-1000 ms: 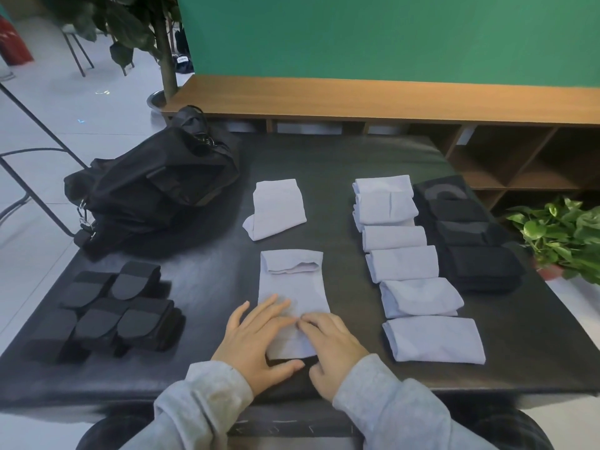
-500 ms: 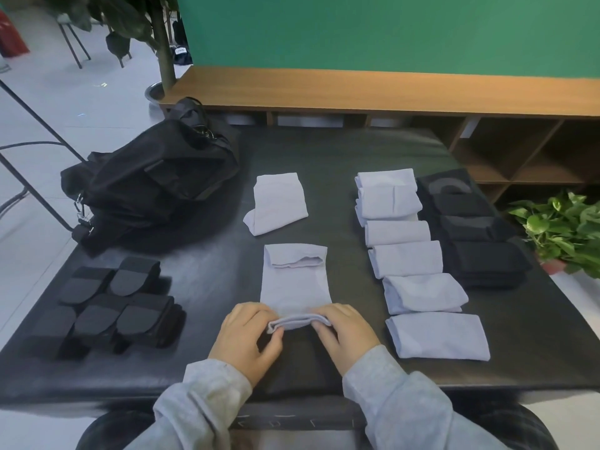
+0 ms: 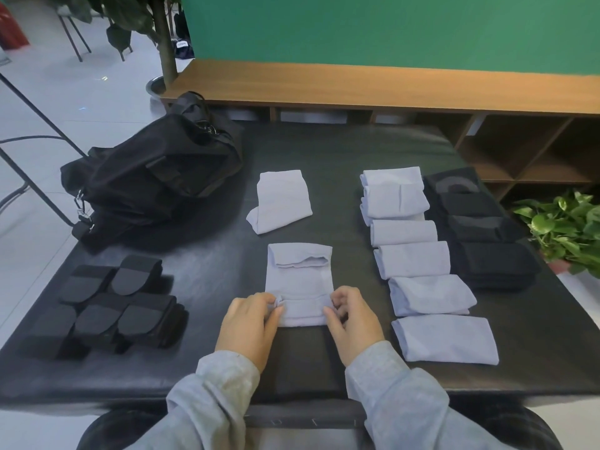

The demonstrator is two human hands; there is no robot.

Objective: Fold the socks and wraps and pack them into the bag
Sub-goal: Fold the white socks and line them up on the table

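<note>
Item: pale lilac sock (image 3: 298,280), laid flat on the black tabletop (image 3: 324,157), close to the middle of its near edge. Long axis: run from the near edge toward the far edge; open cuff at the far end, near end turned up and over into a short fold.

Left hand (image 3: 248,323): set at the left end of that fold, fingers curled, the fold's corner pinched. Right hand (image 3: 352,319): set at the right end, fingers curled, the opposite corner pinched. Both hands are placed on the near side of the sock, one on either side of its axis and equally near to it; the unfolded length lies straight ahead of them, toward the far edge.

Judgement: the fold is only begun; the coming move is taken to be a carry of the pinched end away from the body, along the long axis toward the cuff, both hands kept level so that the side edges stay matched.

Also held on the tabletop:
- one folded pale sock (image 3: 281,201), beyond the worked one;
- a column of folded pale socks (image 3: 418,254) toward the right edge;
- black folded pieces (image 3: 480,232) just beside that column;
- black wraps (image 3: 107,306) near the left edge;
- black bag (image 3: 156,183) at the far left corner, well apart from both hands.
</note>
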